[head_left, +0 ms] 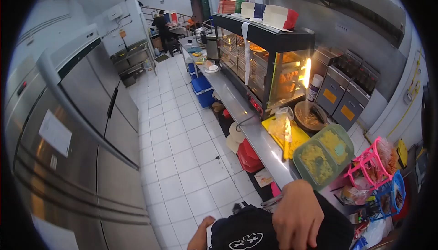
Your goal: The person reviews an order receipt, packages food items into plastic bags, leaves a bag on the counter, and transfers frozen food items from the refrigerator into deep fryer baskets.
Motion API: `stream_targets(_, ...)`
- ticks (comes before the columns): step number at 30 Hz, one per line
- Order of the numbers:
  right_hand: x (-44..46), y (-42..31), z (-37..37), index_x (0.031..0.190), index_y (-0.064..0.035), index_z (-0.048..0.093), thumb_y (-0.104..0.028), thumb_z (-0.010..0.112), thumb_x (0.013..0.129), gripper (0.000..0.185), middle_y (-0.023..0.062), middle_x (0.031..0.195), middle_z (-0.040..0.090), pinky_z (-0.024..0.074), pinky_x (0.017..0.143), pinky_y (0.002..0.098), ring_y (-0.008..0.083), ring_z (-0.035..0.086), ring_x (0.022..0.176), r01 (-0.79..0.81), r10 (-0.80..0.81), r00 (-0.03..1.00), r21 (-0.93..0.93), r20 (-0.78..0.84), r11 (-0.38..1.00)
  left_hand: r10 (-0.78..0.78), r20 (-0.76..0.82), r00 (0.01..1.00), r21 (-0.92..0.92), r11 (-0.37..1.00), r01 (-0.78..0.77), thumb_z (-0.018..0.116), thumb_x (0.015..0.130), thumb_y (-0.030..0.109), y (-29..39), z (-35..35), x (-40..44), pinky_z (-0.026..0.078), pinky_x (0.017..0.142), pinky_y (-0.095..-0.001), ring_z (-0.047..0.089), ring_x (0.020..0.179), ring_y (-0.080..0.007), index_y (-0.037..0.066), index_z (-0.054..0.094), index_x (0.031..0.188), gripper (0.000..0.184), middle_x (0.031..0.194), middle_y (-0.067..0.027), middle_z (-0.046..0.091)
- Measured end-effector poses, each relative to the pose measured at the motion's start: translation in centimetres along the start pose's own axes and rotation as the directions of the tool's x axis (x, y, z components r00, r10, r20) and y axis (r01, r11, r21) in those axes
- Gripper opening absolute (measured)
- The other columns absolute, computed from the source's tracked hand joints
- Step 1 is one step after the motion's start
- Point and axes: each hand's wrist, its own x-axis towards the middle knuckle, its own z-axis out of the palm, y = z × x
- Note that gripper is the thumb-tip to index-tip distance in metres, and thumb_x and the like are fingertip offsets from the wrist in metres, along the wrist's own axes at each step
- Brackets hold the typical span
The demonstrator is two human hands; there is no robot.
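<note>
My right hand is raised in front of my black shirt, its back towards me. The fingers point down, loosely bent with a gap between them, and nothing shows in them. Low at my left side is my left hand, mostly cut off and hidden by my body, so its grip does not show. Nearest to the right hand, on the counter, is a green two-part tray of yellow food. Beyond it lie a yellow cutting board, a yellow-handled knife and a round pan of brown crumbs.
A lit glass food warmer stands on the steel counter. Pink and blue baskets are at the right. Steel refrigerators line the left of the tiled aisle. Under the counter are a blue cooler and a red container. A person stands far back.
</note>
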Motion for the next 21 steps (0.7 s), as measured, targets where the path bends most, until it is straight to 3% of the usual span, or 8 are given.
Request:
stream_targets(3, -7.1, 1.7, -8.8, 0.092, -0.0044, 0.066, -0.022, 0.070, 0.094, 0.018, 0.0094, 0.084, 0.062, 0.0473, 0.069, 0.0405, 0.0291, 0.062, 0.081, -0.324, 0.322, 0.874, 0.059, -0.365, 0.944, -0.496, 0.170, 0.852, -0.672, 0.573, 0.468, 0.052, 0.095, 0.040, -0.2, -5.2, 1.7, 0.053, 0.084, -0.0536, 0.067, 0.102, -0.0344, 0.008, 0.057, 0.132, 0.049, 0.117, -0.0162, 0.067)
stream_targets(6, -13.4, 2.3, -18.6, 0.094, -0.0046, 0.066, -0.015, 0.076, 0.085, 0.016, 0.0100, 0.093, 0.065, 0.0510, 0.083, 0.0387, 0.0286, 0.064, 0.093, -0.839, 0.248, 0.467, -0.337, -0.849, 0.426, -0.418, 0.361, 0.833, -0.621, 0.559, 0.550, 0.055, 0.093, 0.036, -2.4, -14.1, 6.3, 0.052, 0.084, -0.0567, 0.066, 0.096, -0.0352, 0.008, 0.055, 0.128, 0.044, 0.120, -0.0146, 0.064)
stream_targets(10, -23.8, 1.9, -31.7, 0.105, -0.0026, 0.066, -0.005, 0.061, 0.092, 0.015, 0.0104, 0.104, 0.064, 0.0490, 0.086, 0.0356, 0.0257, 0.062, 0.096, -0.948, -0.148, 0.274, -0.241, -0.950, -0.211, -0.423, 0.289, 0.859, -0.495, 0.702, 0.513, 0.055, 0.093, 0.031, 0.6, -27.0, 19.0, 0.055, 0.080, -0.0532, 0.067, 0.091, -0.0340, 0.006, 0.062, 0.115, 0.034, 0.108, -0.0145, 0.068)
stream_targets(13, -32.9, -0.2, -39.6, 0.110, 0.0016, 0.064, 0.000, 0.053, 0.094, 0.020, 0.0132, 0.106, 0.063, 0.0476, 0.085, 0.0310, 0.0248, 0.062, 0.095, -0.904, -0.338, 0.210, -0.050, -0.918, -0.424, -0.020, -0.099, 0.995, -0.336, 0.942, -0.015, 0.057, 0.093, 0.034, 10.3, -38.3, 33.2, 0.045, 0.052, -0.0339, 0.058, 0.067, -0.0178, 0.008, 0.067, 0.098, 0.029, 0.084, -0.0080, 0.064)
stream_targets(15, -37.4, -0.8, -44.0, 0.111, 0.0019, 0.064, 0.001, 0.051, 0.093, 0.022, 0.0146, 0.106, 0.063, 0.0480, 0.085, 0.0318, 0.0264, 0.063, 0.096, -0.864, -0.377, 0.196, 0.022, -0.905, -0.503, 0.166, -0.108, 0.980, -0.387, 0.901, -0.195, 0.055, 0.096, 0.030, 23.2, -46.2, 40.6, 0.053, 0.066, -0.0349, 0.063, 0.087, -0.0188, 0.007, 0.067, 0.115, 0.032, 0.102, -0.0077, 0.068)
stream_targets(19, -43.7, -1.1, -50.4, 0.114, 0.0055, 0.062, -0.004, 0.049, 0.092, 0.027, 0.0185, 0.115, 0.060, 0.0467, 0.097, 0.0414, 0.0361, 0.058, 0.111, -0.664, -0.319, 0.201, 0.110, -0.926, -0.740, 0.858, -0.145, 0.492, -0.463, 0.381, -0.800, 0.055, 0.102, 0.025, 56.5, -57.3, 39.2, 0.046, 0.079, -0.0268, 0.058, 0.091, -0.0113, 0.004, 0.065, 0.120, 0.029, 0.101, -0.0016, 0.067)
stream_targets(20, -45.1, -1.1, -51.1, 0.114, 0.0055, 0.062, -0.006, 0.050, 0.091, 0.029, 0.0187, 0.118, 0.059, 0.0452, 0.099, 0.0440, 0.0366, 0.056, 0.114, -0.615, -0.298, 0.128, 0.160, -0.946, -0.772, 0.838, -0.106, 0.535, -0.382, 0.462, -0.800, 0.054, 0.104, 0.020, 63.8, -59.0, 35.4, 0.045, 0.094, -0.0283, 0.058, 0.105, -0.0131, 0.004, 0.062, 0.124, 0.027, 0.113, -0.0050, 0.066)
stream_targets(21, -46.0, -1.0, -51.5, 0.113, 0.0040, 0.064, -0.005, 0.052, 0.089, 0.028, 0.0183, 0.116, 0.059, 0.0457, 0.098, 0.0432, 0.0349, 0.057, 0.110, -0.559, -0.295, 0.043, 0.222, -0.954, -0.799, 0.945, -0.128, 0.302, -0.401, 0.229, -0.887, 0.056, 0.103, 0.016, 70.1, -59.8, 33.1, 0.043, 0.099, -0.0290, 0.057, 0.112, -0.0139, 0.004, 0.058, 0.129, 0.029, 0.123, -0.0055, 0.062)
